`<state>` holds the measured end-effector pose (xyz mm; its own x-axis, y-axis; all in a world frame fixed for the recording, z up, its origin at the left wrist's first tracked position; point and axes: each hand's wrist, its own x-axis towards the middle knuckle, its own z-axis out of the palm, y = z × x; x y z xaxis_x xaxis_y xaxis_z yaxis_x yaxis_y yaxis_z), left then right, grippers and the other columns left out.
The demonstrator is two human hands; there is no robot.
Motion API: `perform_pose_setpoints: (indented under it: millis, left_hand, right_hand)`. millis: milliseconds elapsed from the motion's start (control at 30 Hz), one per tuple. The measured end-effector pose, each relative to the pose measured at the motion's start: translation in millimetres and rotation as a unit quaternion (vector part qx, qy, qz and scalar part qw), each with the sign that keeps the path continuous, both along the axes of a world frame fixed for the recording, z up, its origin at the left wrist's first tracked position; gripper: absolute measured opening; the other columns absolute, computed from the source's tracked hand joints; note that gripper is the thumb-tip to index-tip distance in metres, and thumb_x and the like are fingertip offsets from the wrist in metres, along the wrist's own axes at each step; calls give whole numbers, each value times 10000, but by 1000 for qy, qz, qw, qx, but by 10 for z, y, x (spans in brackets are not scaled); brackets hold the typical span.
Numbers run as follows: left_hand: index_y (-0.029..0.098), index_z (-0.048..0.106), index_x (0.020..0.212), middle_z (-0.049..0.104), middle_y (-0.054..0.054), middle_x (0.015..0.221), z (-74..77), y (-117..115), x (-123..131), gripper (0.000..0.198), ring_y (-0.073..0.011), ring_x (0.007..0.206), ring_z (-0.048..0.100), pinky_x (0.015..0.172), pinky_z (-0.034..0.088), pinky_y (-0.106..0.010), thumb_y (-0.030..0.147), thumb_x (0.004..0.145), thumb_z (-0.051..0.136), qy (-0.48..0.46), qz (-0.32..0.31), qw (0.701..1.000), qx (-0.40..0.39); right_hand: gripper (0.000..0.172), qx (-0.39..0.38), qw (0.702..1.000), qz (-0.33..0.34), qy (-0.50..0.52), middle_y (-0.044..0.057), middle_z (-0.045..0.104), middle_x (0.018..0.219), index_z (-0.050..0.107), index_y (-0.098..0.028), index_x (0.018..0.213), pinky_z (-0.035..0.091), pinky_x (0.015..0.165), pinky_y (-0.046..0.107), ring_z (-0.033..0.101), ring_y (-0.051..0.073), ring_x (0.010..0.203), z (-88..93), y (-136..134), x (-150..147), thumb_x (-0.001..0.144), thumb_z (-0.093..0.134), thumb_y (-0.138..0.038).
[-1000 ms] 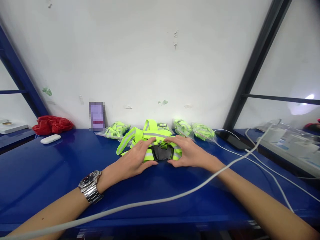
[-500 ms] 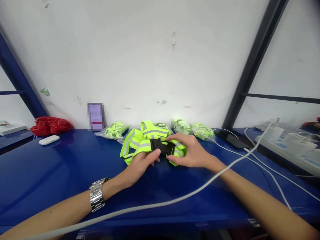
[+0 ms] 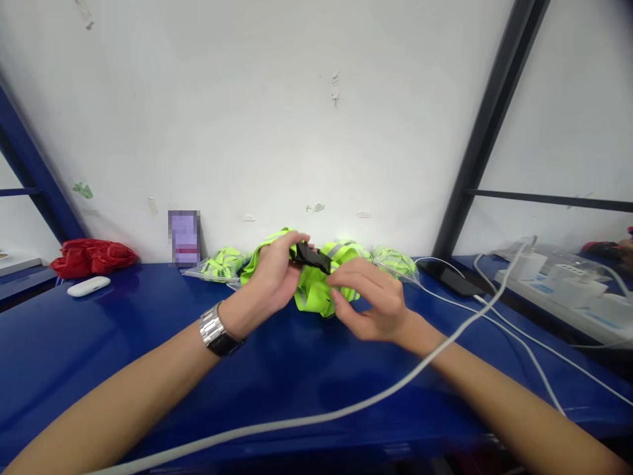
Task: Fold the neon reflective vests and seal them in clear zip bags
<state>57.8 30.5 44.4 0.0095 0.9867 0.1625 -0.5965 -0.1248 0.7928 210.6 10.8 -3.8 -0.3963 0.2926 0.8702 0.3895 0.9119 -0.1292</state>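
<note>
A black side-release buckle (image 3: pixel 312 257) sits on a bundled neon-yellow reflective strap vest (image 3: pixel 316 295) with grey stripes. My left hand (image 3: pixel 277 274) is wrapped round the left end of the buckle and its strap, turned on its side and raised off the table. At the buckle's right end, my right hand (image 3: pixel 373 300) is closed in a pinch at the strap; its fingertips partly hide what they grip. The rest of the vest bunches up behind and between both hands.
Bagged neon-yellow bundles (image 3: pixel 225 264) lie along the wall, left and right of the hands. A phone (image 3: pixel 185 239) leans there. Left are a red bag (image 3: pixel 93 257) and a white case (image 3: pixel 89 286). A white cable (image 3: pixel 316 417) crosses in front; another phone (image 3: pixel 450 277) and chargers (image 3: pixel 576 287) are right.
My left hand has rolled onto its side and lifted the buckle, which now tilts down to the right. My right hand has drawn its fingers into a pinch. The view has shifted slightly.
</note>
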Motion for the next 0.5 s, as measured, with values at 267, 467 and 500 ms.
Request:
perform_pose_setpoints:
  millis: [267,467,500]
  left_hand:
    - [145,483,677,494,-30,677,698,-38,199,121,-120,626,514,622,477,-275,47,699,551,21,49,998,27]
    - [161,450,769,464,-32,757,912,105,80,196,-124,697,502,699,514,-296,4,670,514,-27,54,998,28]
    - [164,444,779,459,-34,770,931,162,73,208,-127,707,504,699,516,-298,4,665,512,-31,46,998,23]
  right_hand:
    - [484,-373,903,148,154,70,632,1116,550,-263,1191,503,845,441,591,256,1051,346,162,-296,903,357,-602]
    - [595,-408,820,182,356,123,614,1014,550,-230,1071,514,781,486,599,281,989,818,588,-168,824,340,-729]
    - [534,-392,817,190,379,103,607,975,545,-229,1025,521,770,468,605,262,963,900,691,-165,828,376,-696]
